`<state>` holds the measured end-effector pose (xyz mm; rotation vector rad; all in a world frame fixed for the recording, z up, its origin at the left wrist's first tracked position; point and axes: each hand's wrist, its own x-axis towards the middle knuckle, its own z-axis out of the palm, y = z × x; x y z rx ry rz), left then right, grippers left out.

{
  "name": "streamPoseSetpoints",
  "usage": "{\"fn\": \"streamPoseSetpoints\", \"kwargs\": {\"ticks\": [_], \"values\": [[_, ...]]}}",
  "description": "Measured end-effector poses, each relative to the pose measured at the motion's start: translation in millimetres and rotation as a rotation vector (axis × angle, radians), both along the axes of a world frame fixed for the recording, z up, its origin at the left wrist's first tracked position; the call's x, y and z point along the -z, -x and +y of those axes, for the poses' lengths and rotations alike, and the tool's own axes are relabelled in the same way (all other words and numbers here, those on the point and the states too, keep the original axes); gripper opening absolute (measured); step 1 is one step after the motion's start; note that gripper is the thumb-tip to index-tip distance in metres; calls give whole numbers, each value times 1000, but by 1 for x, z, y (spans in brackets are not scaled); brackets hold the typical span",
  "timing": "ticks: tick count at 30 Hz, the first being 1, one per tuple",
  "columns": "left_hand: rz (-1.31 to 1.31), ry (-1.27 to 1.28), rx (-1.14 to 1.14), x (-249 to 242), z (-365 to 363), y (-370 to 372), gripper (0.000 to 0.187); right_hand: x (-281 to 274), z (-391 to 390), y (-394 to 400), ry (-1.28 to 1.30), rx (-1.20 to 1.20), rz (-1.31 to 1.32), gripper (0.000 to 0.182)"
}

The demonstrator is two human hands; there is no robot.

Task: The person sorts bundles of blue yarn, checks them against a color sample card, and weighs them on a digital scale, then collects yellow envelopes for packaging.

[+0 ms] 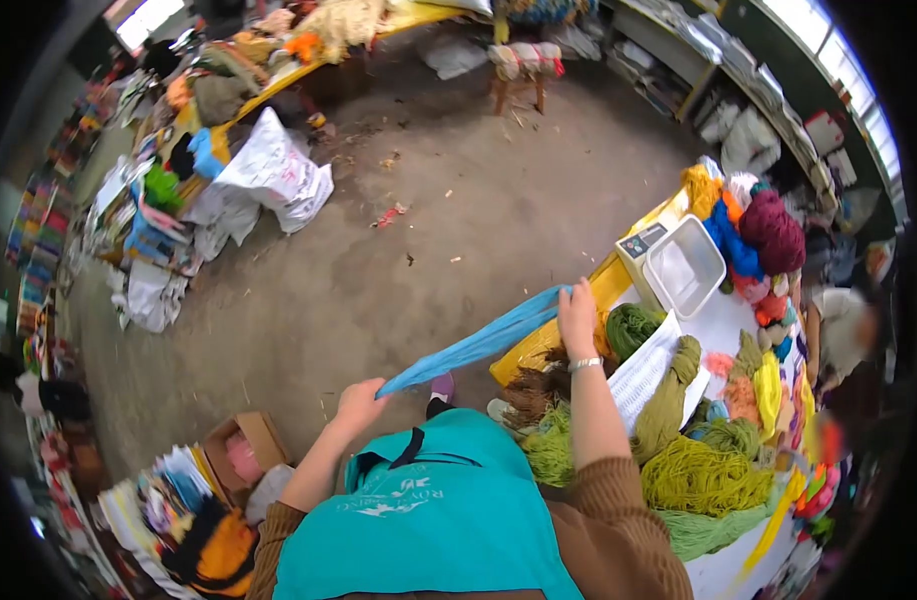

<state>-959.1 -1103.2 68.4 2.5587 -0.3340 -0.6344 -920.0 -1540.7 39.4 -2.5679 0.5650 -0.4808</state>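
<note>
A light blue skein of yarn [468, 345] is stretched out in front of my teal apron, above the floor. My left hand [360, 406] is closed around its lower left end. At the upper right end my right hand [578, 318] grips it, with the wrist over the table edge. Close to my right hand lie a dark green skein [633, 331], brown yarn [540, 388] and printed paper sheets [646, 370]. Olive skeins [670, 400] and a large yellow-green heap of yarn [705, 474] spread further along the table.
A scale [640, 240] with a clear plastic tub [684, 267] stands on the table at right. Maroon yarn [773, 230] is piled behind it. White sacks [278, 172] stand on the floor at left; a cardboard box [240, 450] is lower left. Another person [843, 335] is at the far right.
</note>
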Motion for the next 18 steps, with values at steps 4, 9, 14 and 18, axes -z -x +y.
{"fn": "streamPoseSetpoints", "kwargs": {"ticks": [4, 9, 14, 18], "values": [[31, 33, 192, -29, -25, -94, 16, 18, -49, -55, -69, 259, 283, 31], [99, 136, 330, -29, -78, -198, 17, 37, -93, -95, -67, 423, 392, 31], [106, 203, 596, -37, -131, -313, 16, 55, -143, -127, -86, 581, 479, 35], [61, 222, 765, -43, -178, -402, 18, 57, -158, -150, -112, 705, 513, 33]]}}
